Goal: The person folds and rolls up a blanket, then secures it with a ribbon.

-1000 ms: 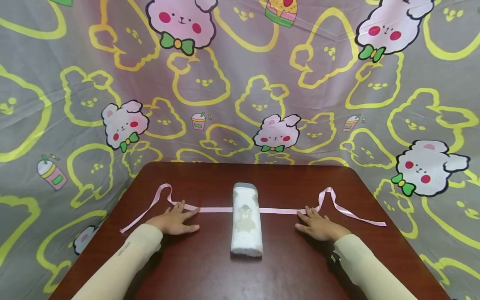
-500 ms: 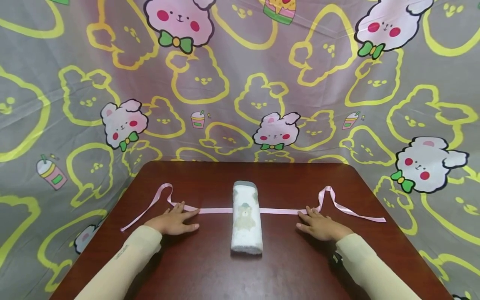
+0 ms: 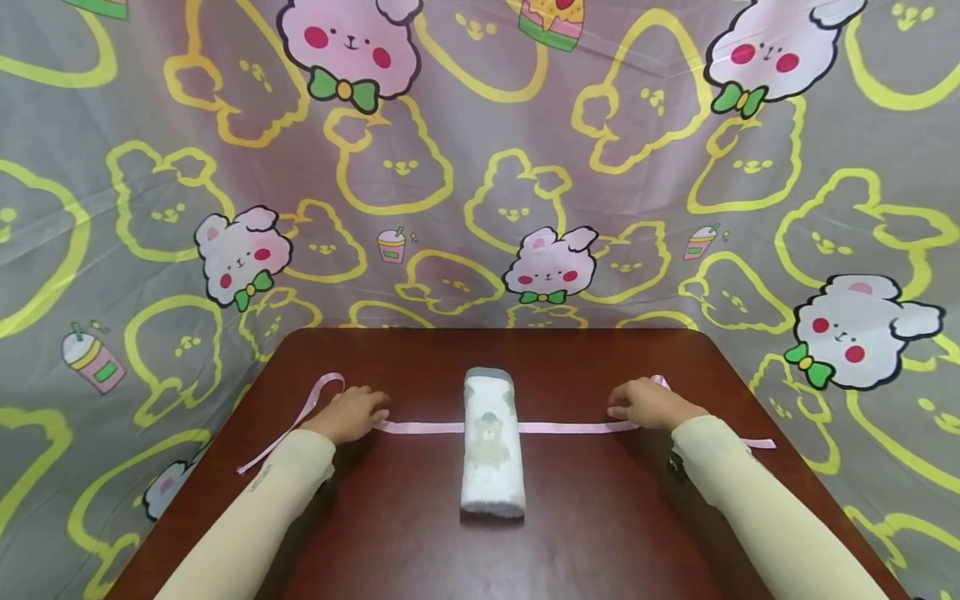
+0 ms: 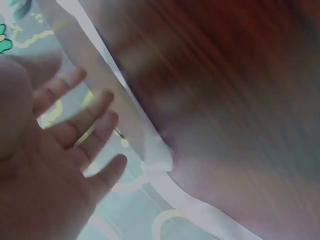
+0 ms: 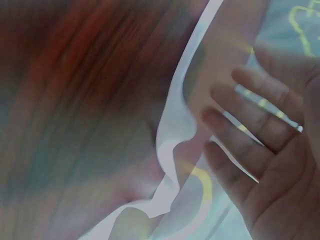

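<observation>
Backdrop curtain (image 3: 450,167), grey w/ yellow bear outlines & white bunny heads, stands behind & at both sides of a red-brown wood tabletop (image 3: 577,517). Two cream sleeves, L (image 3: 243,517) & R (image 3: 757,492), reach in over it from the near side. Rolled towel (image 3: 492,483) lies lengthwise, pointing away from the person, approx. mid-table: white, fuzzy-looking, grey-green band at the far end, bear print (image 3: 490,443) w/ green cap facing up. Pink satin ribbon (image 3: 573,427) runs crosswise under the towel, fairly flat & straight either side of it; L tail bends up in a loop & ends nr the L table edge, R tail ends nr the R edge (part of it hidden by R hand & sleeve).

Room: towel sits well in from the side edges, wood showing beyond both its ends; a long strip of wood & flat ribbon lies betw. it & each hand.

L hand (image 3: 348,414) is over the ribbon L of the towel, fingers parted & slightly bent, holding nothing; L wrist view shows a gap betw. fingertips & ribbon. R hand (image 3: 654,403) likewise over the R stretch: fingers apart, loosely bent, nothing gripped, ribbon just beside the fingertips but not touching (thumb blurred in R wrist view).
</observation>
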`<action>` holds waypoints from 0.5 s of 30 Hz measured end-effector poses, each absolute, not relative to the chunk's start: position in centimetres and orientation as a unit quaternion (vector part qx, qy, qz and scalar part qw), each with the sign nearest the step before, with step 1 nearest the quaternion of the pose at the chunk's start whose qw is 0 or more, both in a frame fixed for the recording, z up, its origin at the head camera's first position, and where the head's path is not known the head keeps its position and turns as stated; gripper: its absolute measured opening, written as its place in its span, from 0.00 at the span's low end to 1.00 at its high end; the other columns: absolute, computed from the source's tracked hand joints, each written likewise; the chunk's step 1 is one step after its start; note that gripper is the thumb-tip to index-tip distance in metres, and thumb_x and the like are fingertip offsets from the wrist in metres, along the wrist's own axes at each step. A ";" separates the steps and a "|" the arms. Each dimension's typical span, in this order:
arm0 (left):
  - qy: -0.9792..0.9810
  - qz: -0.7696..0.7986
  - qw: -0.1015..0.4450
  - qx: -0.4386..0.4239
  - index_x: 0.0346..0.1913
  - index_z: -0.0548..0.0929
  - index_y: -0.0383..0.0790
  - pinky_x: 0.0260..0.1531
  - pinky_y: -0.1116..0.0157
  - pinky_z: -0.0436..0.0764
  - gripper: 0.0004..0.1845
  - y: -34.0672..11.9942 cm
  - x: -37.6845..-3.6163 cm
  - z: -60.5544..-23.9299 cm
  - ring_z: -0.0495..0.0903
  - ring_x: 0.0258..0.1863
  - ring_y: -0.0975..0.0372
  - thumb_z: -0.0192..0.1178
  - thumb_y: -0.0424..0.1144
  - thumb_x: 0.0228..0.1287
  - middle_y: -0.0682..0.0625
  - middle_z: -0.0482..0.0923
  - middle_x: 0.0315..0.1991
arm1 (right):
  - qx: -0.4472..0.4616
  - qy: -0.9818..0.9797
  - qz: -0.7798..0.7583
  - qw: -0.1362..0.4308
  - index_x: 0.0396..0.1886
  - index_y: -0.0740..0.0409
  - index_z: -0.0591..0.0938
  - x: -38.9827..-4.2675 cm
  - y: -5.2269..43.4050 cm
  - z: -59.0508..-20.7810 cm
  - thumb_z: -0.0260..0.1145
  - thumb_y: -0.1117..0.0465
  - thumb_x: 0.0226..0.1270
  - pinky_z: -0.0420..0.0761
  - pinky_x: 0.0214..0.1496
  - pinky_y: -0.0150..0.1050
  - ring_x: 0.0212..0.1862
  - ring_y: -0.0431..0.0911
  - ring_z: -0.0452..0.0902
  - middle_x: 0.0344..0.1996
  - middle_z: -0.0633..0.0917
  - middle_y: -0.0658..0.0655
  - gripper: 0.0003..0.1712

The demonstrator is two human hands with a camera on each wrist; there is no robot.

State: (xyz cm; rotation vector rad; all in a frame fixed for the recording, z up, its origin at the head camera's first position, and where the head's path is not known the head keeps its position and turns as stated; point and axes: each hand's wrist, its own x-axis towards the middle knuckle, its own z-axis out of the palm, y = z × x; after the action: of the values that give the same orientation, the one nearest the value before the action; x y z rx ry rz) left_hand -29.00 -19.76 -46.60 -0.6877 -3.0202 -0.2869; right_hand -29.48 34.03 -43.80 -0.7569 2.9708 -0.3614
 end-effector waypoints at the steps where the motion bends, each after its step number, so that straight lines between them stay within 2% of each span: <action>1: -0.969 -0.092 0.006 -0.227 0.53 0.82 0.42 0.48 0.41 0.70 0.16 -19.9 -29.2 -46.7 0.74 0.48 0.46 0.61 0.45 0.67 0.44 0.79 0.45 | -0.239 0.963 -0.116 0.051 0.39 0.54 0.86 -29.6 34.2 -43.9 0.69 0.55 0.64 0.78 0.39 0.43 0.34 0.40 0.77 0.32 0.84 0.45 0.08; 5: -0.963 -0.088 -0.030 -0.251 0.44 0.83 0.46 0.42 0.45 0.69 0.13 -20.4 -30.0 -46.7 0.75 0.41 0.52 0.66 0.48 0.62 0.52 0.78 0.37 | -0.222 0.966 -0.089 0.099 0.31 0.50 0.85 -29.7 34.8 -43.9 0.74 0.47 0.57 0.75 0.34 0.42 0.29 0.41 0.73 0.25 0.81 0.44 0.13; 8: -0.962 -0.089 -0.051 -0.252 0.34 0.81 0.48 0.37 0.51 0.65 0.10 -20.9 -30.3 -46.5 0.73 0.33 0.59 0.67 0.50 0.60 0.56 0.75 0.28 | -0.203 0.970 -0.072 0.114 0.26 0.50 0.83 -29.5 35.3 -43.8 0.76 0.46 0.53 0.73 0.31 0.42 0.26 0.43 0.71 0.21 0.79 0.45 0.15; 11: -0.961 -0.104 -0.077 -0.243 0.25 0.77 0.50 0.34 0.55 0.60 0.13 -21.4 -30.7 -46.2 0.69 0.26 0.63 0.67 0.50 0.60 0.58 0.70 0.21 | -0.192 0.970 -0.080 0.128 0.22 0.51 0.83 -29.4 35.7 -43.7 0.77 0.47 0.51 0.71 0.27 0.40 0.24 0.42 0.69 0.18 0.76 0.46 0.15; 15: -0.959 -0.125 -0.100 -0.236 0.22 0.75 0.48 0.32 0.58 0.60 0.16 -22.3 -31.1 -46.0 0.67 0.22 0.64 0.65 0.49 0.63 0.58 0.67 0.18 | -0.203 0.963 -0.105 0.140 0.13 0.49 0.78 -29.2 36.5 -43.7 0.77 0.48 0.52 0.64 0.20 0.36 0.18 0.39 0.62 0.12 0.70 0.43 0.19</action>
State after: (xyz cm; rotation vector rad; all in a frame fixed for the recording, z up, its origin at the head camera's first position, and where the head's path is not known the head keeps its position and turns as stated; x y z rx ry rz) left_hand -31.09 -22.26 -46.01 -0.7912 -3.2191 -0.4212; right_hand -29.24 36.47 -43.68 -0.5852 2.7829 -0.3024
